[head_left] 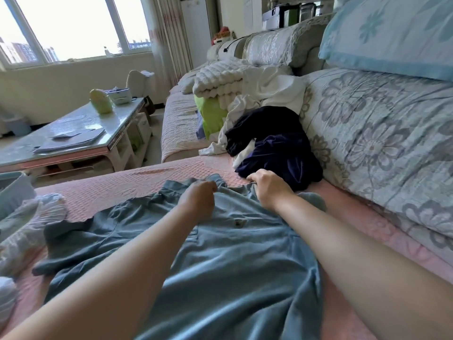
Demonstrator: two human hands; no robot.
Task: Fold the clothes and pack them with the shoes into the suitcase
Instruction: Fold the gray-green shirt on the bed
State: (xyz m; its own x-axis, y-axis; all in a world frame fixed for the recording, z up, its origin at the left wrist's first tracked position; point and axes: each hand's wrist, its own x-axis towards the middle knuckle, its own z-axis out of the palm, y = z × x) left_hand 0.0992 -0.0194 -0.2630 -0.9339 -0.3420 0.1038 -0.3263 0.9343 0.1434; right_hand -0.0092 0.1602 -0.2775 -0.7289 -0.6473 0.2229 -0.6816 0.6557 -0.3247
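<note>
The task is sitting at an early stage, by my reading. A blue-grey soft denim shirt [220,253] is lying spread out, front up, along the near edge of the pink quilted sofa seat [137,182], with its collar pointing toward the far side of the seat and one sleeve trailing off to the left. It is not yet folded. It looks as though it is only being laid flat and straightened.

The left hand [197,201] is resting on the shirt at the collar with its fingers curled in, apparently pinching the cloth. The right hand [268,190] is gripping the fabric just beside it, at the collar's right end, knuckles up and fingers closed on the edge.

Just past the right hand, a heap of dark navy velvet and white garments [274,148] is slumping against the grey floral quilted backrest [367,133] at the back edge of the seat. All of it is unfolded and waiting its turn. A pale white gauzy garment [27,231] is lying crumpled at the seat's left edge, and whether it counts as sorted I cannot tell.

A pale blue hard-sided container [14,192] is showing at the far left edge of the view. It may be the suitcase, but too little of it is showing to be sure, and nothing packed is visible. No shoes are appearing anywhere. So the folding is barely starting, and the packing is all left to do.
</note>
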